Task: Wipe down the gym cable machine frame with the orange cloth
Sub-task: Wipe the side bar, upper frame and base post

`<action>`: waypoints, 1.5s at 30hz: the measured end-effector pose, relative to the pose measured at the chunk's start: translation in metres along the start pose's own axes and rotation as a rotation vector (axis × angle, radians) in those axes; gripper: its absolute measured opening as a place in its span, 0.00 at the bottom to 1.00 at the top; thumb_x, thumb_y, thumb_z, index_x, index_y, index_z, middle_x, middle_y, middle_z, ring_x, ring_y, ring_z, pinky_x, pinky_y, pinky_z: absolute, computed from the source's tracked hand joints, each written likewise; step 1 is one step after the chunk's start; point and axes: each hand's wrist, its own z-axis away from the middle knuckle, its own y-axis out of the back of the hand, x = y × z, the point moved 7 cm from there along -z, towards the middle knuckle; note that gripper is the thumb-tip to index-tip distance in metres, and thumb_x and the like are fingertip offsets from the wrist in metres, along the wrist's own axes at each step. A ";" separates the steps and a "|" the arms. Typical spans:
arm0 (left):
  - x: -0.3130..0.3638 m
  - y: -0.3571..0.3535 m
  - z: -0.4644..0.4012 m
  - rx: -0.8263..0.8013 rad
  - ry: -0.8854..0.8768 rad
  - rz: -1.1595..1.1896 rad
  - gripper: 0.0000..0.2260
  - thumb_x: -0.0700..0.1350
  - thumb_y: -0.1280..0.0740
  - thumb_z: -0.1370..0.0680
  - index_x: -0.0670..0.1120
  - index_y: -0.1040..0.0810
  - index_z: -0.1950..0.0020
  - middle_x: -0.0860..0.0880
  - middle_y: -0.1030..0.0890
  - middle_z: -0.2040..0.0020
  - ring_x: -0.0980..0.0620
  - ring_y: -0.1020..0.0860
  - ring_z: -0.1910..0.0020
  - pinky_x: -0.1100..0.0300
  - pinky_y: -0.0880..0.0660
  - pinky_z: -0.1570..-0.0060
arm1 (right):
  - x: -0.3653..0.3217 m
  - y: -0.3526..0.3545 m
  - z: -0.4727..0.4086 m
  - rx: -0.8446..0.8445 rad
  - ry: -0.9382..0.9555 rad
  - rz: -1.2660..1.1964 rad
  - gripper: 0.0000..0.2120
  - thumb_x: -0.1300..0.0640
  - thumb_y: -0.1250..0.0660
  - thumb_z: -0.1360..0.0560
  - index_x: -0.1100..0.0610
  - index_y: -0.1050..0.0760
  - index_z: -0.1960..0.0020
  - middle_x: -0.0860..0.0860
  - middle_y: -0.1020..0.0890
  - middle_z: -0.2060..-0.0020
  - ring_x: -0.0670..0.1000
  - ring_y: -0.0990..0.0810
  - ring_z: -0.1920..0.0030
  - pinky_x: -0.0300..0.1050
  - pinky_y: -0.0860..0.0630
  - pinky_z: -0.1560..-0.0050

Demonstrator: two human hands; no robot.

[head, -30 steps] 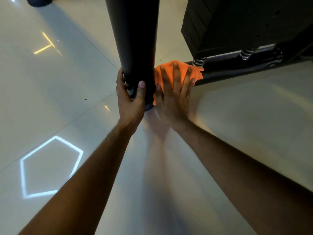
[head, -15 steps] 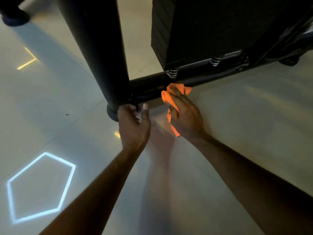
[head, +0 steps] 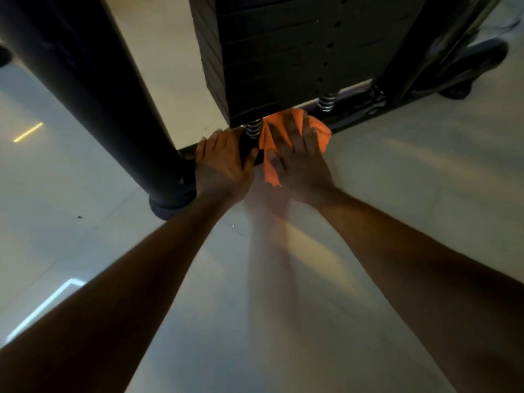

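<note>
The orange cloth (head: 268, 139) lies over the black base bar (head: 351, 120) of the cable machine, just below the weight stack (head: 297, 52). My right hand (head: 302, 165) presses the cloth onto the bar with spread fingers, and a corner of cloth hangs down by the thumb. My left hand (head: 224, 163) grips the same bar just left of the cloth, fingers over the top and thumb on the near side, beside a coil spring (head: 252, 128). The thick black upright post (head: 99, 95) stands to the left of both hands.
The post ends in a round foot (head: 170, 207) on the glossy tiled floor (head: 397, 194). A second spring (head: 326, 102) and a slanted frame member (head: 405, 58) sit to the right, with another dark foot (head: 456, 90) beyond. Light reflections mark the floor at left.
Both hands have moved right from the upright post onto the base bar under the weight stack. The left hand let go of the post and took the bar; the cloth slid right along it.
</note>
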 end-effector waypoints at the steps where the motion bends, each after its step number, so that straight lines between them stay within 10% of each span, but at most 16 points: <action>1: -0.003 -0.001 -0.002 -0.001 -0.008 -0.007 0.18 0.55 0.36 0.16 0.51 0.26 0.28 0.47 0.20 0.34 0.42 0.24 0.33 0.43 0.32 0.28 | 0.012 0.002 -0.002 0.014 0.030 0.029 0.31 0.38 0.58 0.11 0.48 0.51 0.11 0.56 0.54 0.11 0.66 0.60 0.13 0.72 0.50 0.16; 8: -0.005 -0.005 0.000 0.034 -0.030 -0.045 0.21 0.55 0.38 0.15 0.49 0.26 0.24 0.47 0.21 0.29 0.43 0.25 0.29 0.46 0.33 0.27 | 0.003 -0.002 -0.012 0.058 -0.087 0.007 0.31 0.43 0.64 0.10 0.53 0.44 0.12 0.60 0.46 0.13 0.69 0.56 0.13 0.73 0.56 0.16; 13: -0.008 -0.002 0.000 0.064 -0.046 -0.044 0.19 0.50 0.40 0.14 0.47 0.25 0.24 0.46 0.20 0.31 0.43 0.24 0.30 0.44 0.31 0.28 | 0.012 0.005 -0.005 0.127 0.076 0.019 0.28 0.48 0.44 0.11 0.53 0.41 0.13 0.58 0.41 0.14 0.66 0.50 0.14 0.69 0.50 0.15; 18: -0.007 -0.004 0.003 0.032 -0.020 -0.084 0.24 0.58 0.38 0.16 0.48 0.27 0.23 0.46 0.22 0.29 0.42 0.27 0.28 0.45 0.36 0.26 | 0.029 0.003 -0.015 0.123 -0.125 -0.026 0.30 0.41 0.61 0.10 0.51 0.40 0.13 0.56 0.41 0.13 0.64 0.52 0.12 0.68 0.51 0.15; 32: 0.006 -0.014 0.021 0.083 -0.011 -0.351 0.26 0.60 0.48 0.10 0.47 0.35 0.16 0.45 0.29 0.20 0.39 0.37 0.17 0.39 0.45 0.19 | 0.011 -0.005 -0.006 0.102 -0.069 -0.041 0.27 0.43 0.56 0.09 0.47 0.50 0.11 0.58 0.48 0.12 0.67 0.56 0.13 0.71 0.51 0.16; 37: 0.018 -0.024 0.034 0.092 0.100 -0.361 0.26 0.56 0.49 0.10 0.48 0.40 0.13 0.46 0.38 0.14 0.40 0.46 0.14 0.37 0.51 0.17 | 0.033 0.012 0.004 0.087 0.135 0.019 0.27 0.44 0.50 0.10 0.50 0.43 0.12 0.58 0.47 0.12 0.64 0.56 0.13 0.69 0.49 0.15; 45: 0.070 -0.036 0.069 -0.074 0.013 -0.288 0.29 0.56 0.44 0.13 0.45 0.42 0.13 0.42 0.43 0.13 0.39 0.47 0.14 0.32 0.53 0.18 | 0.081 0.036 0.012 0.078 -0.054 -0.151 0.30 0.50 0.49 0.15 0.51 0.37 0.14 0.50 0.43 0.12 0.57 0.41 0.14 0.59 0.31 0.20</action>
